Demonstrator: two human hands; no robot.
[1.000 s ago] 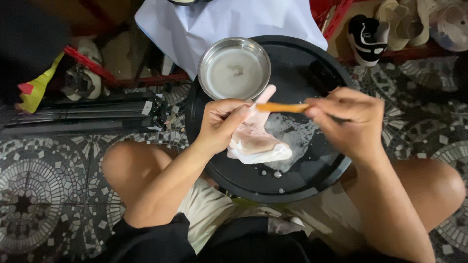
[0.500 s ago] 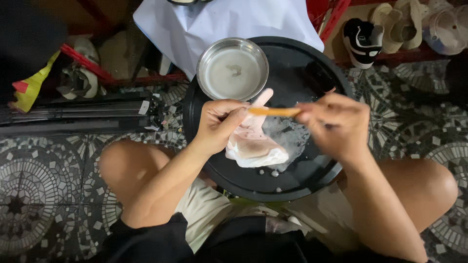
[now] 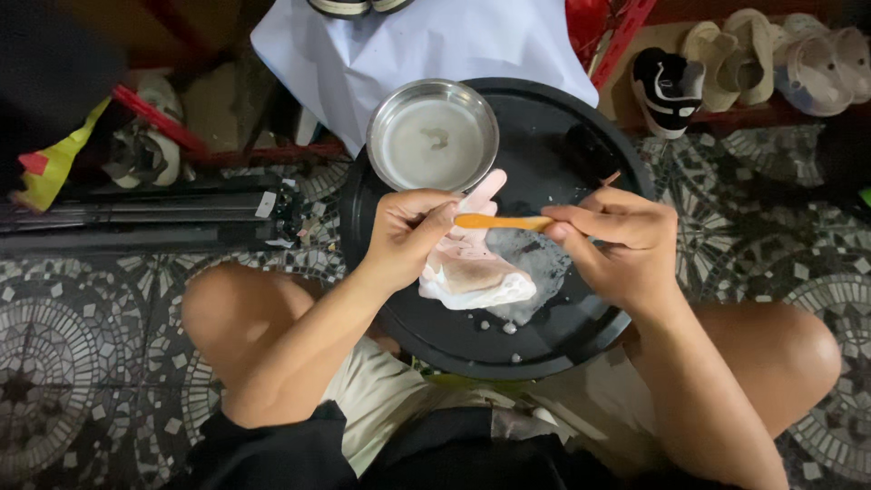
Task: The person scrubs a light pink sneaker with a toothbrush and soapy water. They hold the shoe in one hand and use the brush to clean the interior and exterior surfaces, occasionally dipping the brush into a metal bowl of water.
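Observation:
A round black tray (image 3: 544,354) rests on my lap. On it my left hand (image 3: 406,234) holds a pale pink shoe (image 3: 472,272), sole side toward me, wet with foam. My right hand (image 3: 617,240) grips an orange-handled brush (image 3: 504,221) that lies across the shoe, its head hidden behind my left thumb. A steel bowl (image 3: 434,136) of cloudy water stands at the tray's far edge. Suds spread over the tray beside the shoe.
A white cloth (image 3: 417,45) lies beyond the tray. Several shoes, among them a black and white shoe (image 3: 667,86), sit on a rack at the upper right. A folded black tripod (image 3: 136,222) lies on the patterned tile floor at my left.
The brush has slid left across the shoe, toward my left hand. The shoe and the bowl stay where they were.

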